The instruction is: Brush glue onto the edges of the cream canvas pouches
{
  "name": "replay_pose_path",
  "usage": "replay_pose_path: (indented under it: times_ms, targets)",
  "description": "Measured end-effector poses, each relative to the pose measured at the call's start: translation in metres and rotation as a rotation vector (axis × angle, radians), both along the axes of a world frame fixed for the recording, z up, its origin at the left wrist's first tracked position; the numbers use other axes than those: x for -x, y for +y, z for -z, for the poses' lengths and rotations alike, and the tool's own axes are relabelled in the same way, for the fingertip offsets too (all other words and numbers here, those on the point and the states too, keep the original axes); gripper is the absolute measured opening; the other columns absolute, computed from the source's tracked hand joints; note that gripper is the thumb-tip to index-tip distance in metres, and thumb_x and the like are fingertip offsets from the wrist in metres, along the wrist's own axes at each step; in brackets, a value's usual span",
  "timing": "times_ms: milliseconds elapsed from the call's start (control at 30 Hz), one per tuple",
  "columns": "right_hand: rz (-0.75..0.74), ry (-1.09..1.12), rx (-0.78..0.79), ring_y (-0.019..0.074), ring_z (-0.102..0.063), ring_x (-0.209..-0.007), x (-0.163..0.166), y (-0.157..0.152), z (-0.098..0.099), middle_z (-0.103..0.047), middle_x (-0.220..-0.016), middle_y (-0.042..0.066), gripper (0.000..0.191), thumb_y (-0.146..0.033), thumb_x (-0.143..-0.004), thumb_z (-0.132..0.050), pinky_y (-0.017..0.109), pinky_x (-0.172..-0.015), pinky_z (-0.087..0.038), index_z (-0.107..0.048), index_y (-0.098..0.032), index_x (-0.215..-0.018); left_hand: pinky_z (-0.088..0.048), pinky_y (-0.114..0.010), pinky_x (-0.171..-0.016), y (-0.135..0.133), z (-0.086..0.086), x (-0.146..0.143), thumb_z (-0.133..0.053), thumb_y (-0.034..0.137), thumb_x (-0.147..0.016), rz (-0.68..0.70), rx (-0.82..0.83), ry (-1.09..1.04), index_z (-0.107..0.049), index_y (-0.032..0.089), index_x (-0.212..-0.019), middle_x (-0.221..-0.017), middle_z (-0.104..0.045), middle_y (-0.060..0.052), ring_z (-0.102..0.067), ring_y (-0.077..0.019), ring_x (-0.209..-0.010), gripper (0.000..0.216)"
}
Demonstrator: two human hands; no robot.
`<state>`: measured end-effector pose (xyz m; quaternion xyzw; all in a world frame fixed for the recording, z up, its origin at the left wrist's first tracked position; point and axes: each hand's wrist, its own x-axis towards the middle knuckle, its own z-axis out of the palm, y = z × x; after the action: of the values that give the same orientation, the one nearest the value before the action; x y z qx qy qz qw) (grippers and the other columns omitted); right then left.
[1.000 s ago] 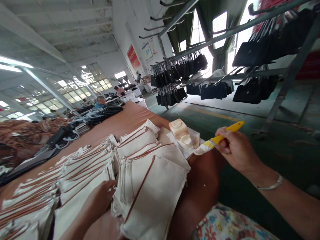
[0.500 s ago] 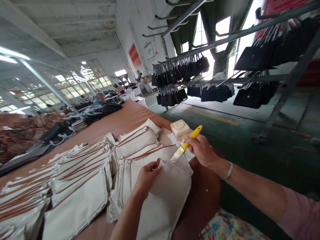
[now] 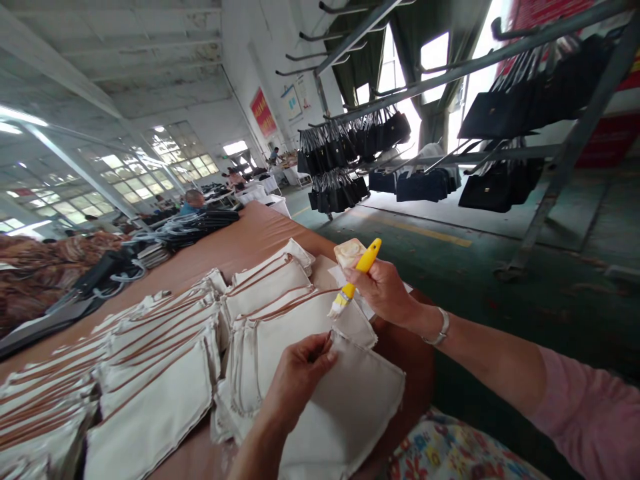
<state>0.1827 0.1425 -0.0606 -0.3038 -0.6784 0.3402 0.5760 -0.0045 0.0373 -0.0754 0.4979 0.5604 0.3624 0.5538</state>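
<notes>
My left hand (image 3: 305,370) pinches the top edge of a cream fabric pouch piece (image 3: 363,393), thumb on top, with the piece pulled toward me and tilted. In my right hand (image 3: 383,290) is a yellow-handled paintbrush (image 3: 367,259), gripped near the middle of its handle. Its bristles carry whitish stuff and hover just above the corner near my left fingers. Behind the right hand stands a small pale tub (image 3: 349,252), partly covered by brush and fingers. Under and behind the held piece lies a stack of similar pieces (image 3: 290,310) with brown trim.
More cream pieces (image 3: 155,393) lie in overlapping rows to the left on the brown-covered table (image 3: 265,223). Dark bags with straps (image 3: 200,223) rest at the far left. A metal rack (image 3: 555,173) with hanging black bags (image 3: 500,120) stands right. Other people work far back.
My left hand has drawn the held pouch piece toward me and right, off the stack. The brush has moved slightly left, its handle now steeper.
</notes>
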Motion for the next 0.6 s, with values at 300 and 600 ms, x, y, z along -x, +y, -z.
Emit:
replay_pose_path:
  times_ms: [300, 600]
  targets:
    - [0.064, -0.04, -0.031, 0.0167, -0.051, -0.059, -0.018, -0.002, -0.002, -0.055, -0.063, 0.001, 0.027, -0.038, -0.092, -0.054, 0.027, -0.058, -0.038, -0.056, -0.018, -0.073, -0.037, -0.02, -0.056, -0.019, 0.013, -0.013, -0.075, 0.042, -0.07, -0.202, -0.125, 0.228, -0.063, 0.017, -0.076, -0.065, -0.061, 0.003, -0.052, -0.0112, -0.06, 0.029]
    - [-0.536, 0.021, 0.432, 0.0086, -0.035, -0.044, -0.017, -0.012, 0.007, -0.045, -0.051, -0.003, 0.035, -0.044, -0.084, -0.061, 0.021, -0.042, -0.023, -0.053, -0.015, -0.065, -0.047, -0.025, -0.066, -0.046, 0.012, -0.04, -0.075, 0.027, -0.067, -0.372, -0.303, 0.398, -0.045, 0.023, -0.08, -0.072, -0.065, 0.004, -0.064, -0.0159, -0.07, 0.032]
